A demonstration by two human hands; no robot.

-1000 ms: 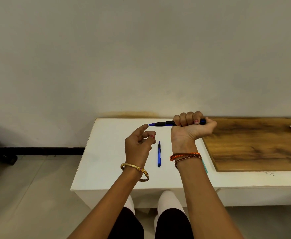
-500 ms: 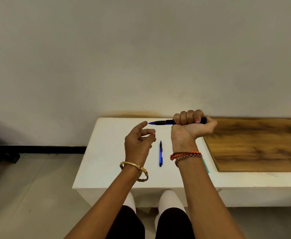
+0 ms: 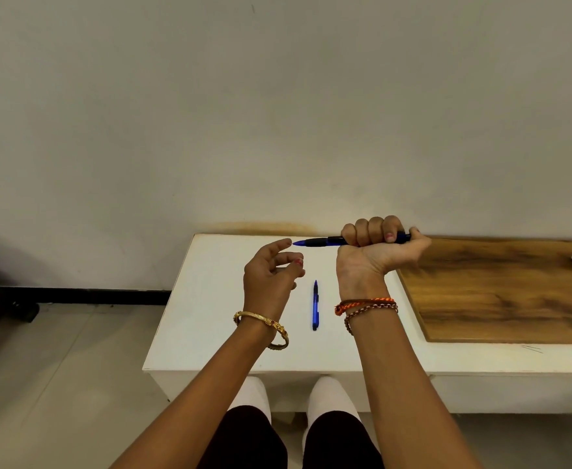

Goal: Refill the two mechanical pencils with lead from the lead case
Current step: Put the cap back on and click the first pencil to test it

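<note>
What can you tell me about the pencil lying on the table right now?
The pencil on the table is slim and blue, plastic by its look, with a dark tip and a dark clip along its barrel. It lies flat on the white table, tip toward the wall, between the two forearms. Neither the left hand nor the right hand touches it. Whether it holds lead cannot be seen.
</note>
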